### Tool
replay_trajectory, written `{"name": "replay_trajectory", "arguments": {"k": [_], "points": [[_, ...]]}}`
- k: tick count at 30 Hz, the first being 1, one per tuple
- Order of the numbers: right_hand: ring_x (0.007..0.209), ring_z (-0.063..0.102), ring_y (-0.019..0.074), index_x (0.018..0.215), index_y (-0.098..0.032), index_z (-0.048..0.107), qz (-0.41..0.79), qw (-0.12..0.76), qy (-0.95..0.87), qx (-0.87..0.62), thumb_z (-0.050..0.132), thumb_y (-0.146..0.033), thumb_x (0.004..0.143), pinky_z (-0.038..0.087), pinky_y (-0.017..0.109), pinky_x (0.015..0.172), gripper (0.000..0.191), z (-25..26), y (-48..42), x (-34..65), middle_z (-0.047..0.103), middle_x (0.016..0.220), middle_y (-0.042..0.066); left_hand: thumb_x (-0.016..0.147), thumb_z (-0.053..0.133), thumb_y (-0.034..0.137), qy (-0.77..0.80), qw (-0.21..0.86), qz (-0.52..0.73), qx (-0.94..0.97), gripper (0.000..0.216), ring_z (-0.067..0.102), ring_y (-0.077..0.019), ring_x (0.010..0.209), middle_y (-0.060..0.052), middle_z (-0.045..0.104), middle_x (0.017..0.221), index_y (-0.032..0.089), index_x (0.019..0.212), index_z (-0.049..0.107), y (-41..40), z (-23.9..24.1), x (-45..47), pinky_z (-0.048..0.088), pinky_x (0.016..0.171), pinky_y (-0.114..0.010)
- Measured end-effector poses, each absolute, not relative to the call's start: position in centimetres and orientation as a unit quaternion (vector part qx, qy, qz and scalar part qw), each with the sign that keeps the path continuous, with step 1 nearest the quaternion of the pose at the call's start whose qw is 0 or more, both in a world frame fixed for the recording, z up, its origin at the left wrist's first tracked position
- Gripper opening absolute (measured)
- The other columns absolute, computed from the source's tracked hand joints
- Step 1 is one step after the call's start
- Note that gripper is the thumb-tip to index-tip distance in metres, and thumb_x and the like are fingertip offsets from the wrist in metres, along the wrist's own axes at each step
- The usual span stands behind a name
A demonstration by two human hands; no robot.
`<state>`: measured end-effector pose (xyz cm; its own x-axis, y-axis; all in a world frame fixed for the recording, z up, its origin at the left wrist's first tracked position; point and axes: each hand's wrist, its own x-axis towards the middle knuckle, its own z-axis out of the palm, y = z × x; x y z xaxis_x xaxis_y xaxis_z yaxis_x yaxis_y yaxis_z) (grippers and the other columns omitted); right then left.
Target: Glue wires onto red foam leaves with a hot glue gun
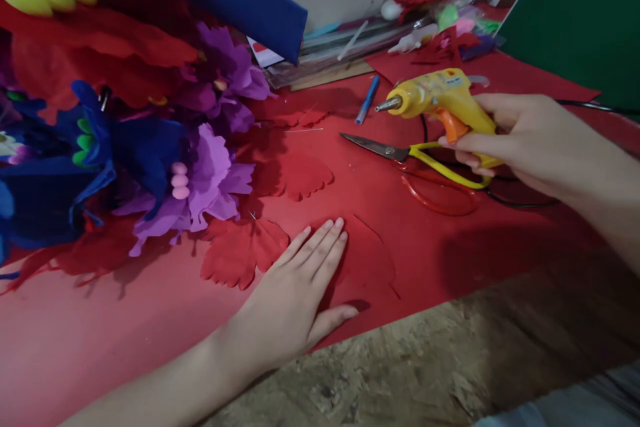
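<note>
My right hand (515, 140) grips a yellow hot glue gun (435, 93) by its handle, with the metal nozzle pointing left above the table. Below the gun lie scissors (385, 148) with one yellow and one red handle loop. My left hand (305, 280) rests flat, fingers stretched out, on a red piece (367, 253) with a thin, dark curved edge. Left of those fingers is a red scalloped petal piece (240, 250) with thin wire ends at its top. Another red petal piece (303, 173) lies farther back.
Purple flowers (210, 173), blue flowers (50, 180) and red flowers crowd the left side. A blue pen (367, 100) lies behind the scissors. Bagged craft supplies (450, 20) line the wall, and a green board (580, 33) stands at right. The red tabletop (420, 267) ends at a near edge.
</note>
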<state>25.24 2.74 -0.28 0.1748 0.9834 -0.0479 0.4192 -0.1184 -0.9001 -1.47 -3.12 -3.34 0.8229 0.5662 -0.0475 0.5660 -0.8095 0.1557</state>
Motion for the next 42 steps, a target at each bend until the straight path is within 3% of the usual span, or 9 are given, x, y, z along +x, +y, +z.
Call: {"name": "replay_trajectory", "arguments": {"k": [12,18,23,26,31,39,42], "points": [[0.035,0.037,0.0017,0.068,-0.015,0.047,0.377,0.403,-0.541,-0.634,0.054,-0.007,0.071,0.024,0.016,0.033,0.012,-0.5,2.8,25.0,0.043,0.044,-0.006,0.086,0.026,0.057,0.254,0.053,0.000,0.966,0.075,0.012,-0.0218,0.134,-0.017,0.019,0.143,0.003,0.137,0.016,-1.8,-3.0,-1.5,0.012,0.109,-0.037],[0.036,0.038,0.0040,0.082,-0.017,0.045,0.320,0.326,-0.556,-0.695,0.050,-0.011,0.076,0.029,0.019,0.038,0.010,-0.8,3.5,25.6,0.045,0.049,-0.006,0.086,0.023,0.058,0.243,0.102,-0.054,0.963,0.074,0.016,-0.0211,0.134,-0.014,0.018,0.144,0.004,0.136,0.021,-0.6,-3.2,-0.7,0.016,0.109,-0.037],[0.069,0.053,0.0154,0.101,-0.013,0.049,0.123,0.205,-0.561,-0.793,0.053,-0.019,0.076,0.036,0.027,0.057,0.026,-1.0,4.8,26.9,0.058,0.082,0.008,0.087,0.024,0.057,0.246,0.097,-0.044,0.963,0.072,0.017,-0.0196,0.134,-0.012,0.017,0.144,0.006,0.137,0.018,-0.7,-3.4,-0.7,0.013,0.110,-0.037],[0.082,0.054,0.0228,0.104,-0.008,0.049,0.091,0.173,-0.548,-0.813,0.048,-0.022,0.080,0.036,0.030,0.062,0.028,-1.3,5.5,27.8,0.057,0.093,0.015,0.087,0.025,0.057,0.233,0.101,-0.043,0.966,0.072,0.016,-0.0194,0.134,-0.011,0.017,0.145,0.007,0.138,0.017,-0.7,-3.3,-0.7,0.012,0.110,-0.036],[0.097,0.052,0.0268,0.109,-0.002,0.048,0.062,0.129,-0.543,-0.827,0.046,-0.014,0.079,0.040,0.033,0.076,0.032,-2.0,6.5,29.1,0.054,0.107,0.021,0.087,0.027,0.056,0.234,0.108,-0.038,0.965,0.071,0.016,-0.0200,0.134,-0.010,0.016,0.145,0.008,0.138,0.016,-0.7,-3.4,-0.8,0.013,0.109,-0.037],[0.101,0.050,0.0281,0.112,-0.001,0.046,0.015,0.103,-0.540,-0.835,0.041,-0.016,0.079,0.040,0.037,0.079,0.036,-3.7,7.2,30.0,0.051,0.106,0.022,0.087,0.028,0.054,0.225,0.151,-0.040,0.962,0.068,0.019,-0.0207,0.133,-0.010,0.021,0.144,0.009,0.137,0.019,-0.7,-3.3,-0.6,0.013,0.109,-0.043],[0.102,0.047,0.0334,0.112,0.003,0.045,-0.005,0.103,-0.559,-0.823,0.041,-0.021,0.079,0.038,0.043,0.079,0.041,-3.2,6.6,29.6,0.048,0.106,0.028,0.087,0.031,0.052,0.229,0.171,-0.024,0.958,0.066,0.020,-0.0212,0.133,-0.011,0.023,0.143,0.010,0.137,0.020,-0.7,-2.9,-0.6,0.012,0.109,-0.045]]}}
